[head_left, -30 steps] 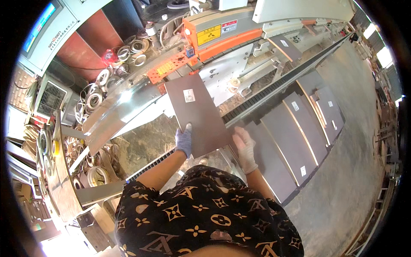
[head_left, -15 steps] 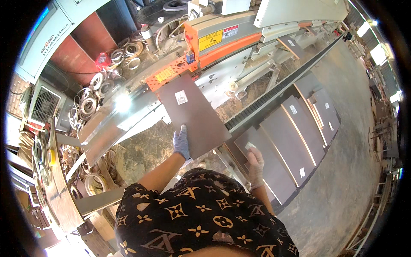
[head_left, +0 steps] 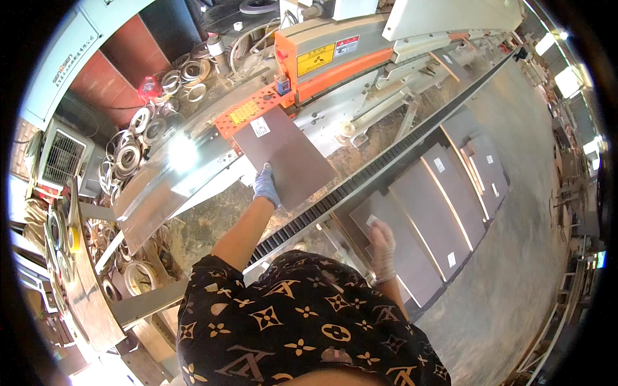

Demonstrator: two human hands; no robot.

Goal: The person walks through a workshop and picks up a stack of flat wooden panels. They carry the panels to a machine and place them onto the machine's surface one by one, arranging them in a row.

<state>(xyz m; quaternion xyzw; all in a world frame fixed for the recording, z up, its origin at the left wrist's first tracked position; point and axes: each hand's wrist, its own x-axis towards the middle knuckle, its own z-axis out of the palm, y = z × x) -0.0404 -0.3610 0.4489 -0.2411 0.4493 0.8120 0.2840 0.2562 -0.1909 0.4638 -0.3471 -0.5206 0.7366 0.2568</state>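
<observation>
Left hand (head_left: 265, 184) gloved, arm stretched forward, right hand (head_left: 382, 239) gloved, lowered, fingers curled

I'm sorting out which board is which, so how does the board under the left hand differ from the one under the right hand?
The left hand presses a board lying alone on the machine bed, beside the orange housing. The right hand touches a board lower down, one of a row beside the toothed track. The upper board looks darker brown, the lower one greyer. Both are flat rectangles with a small white label.
</observation>
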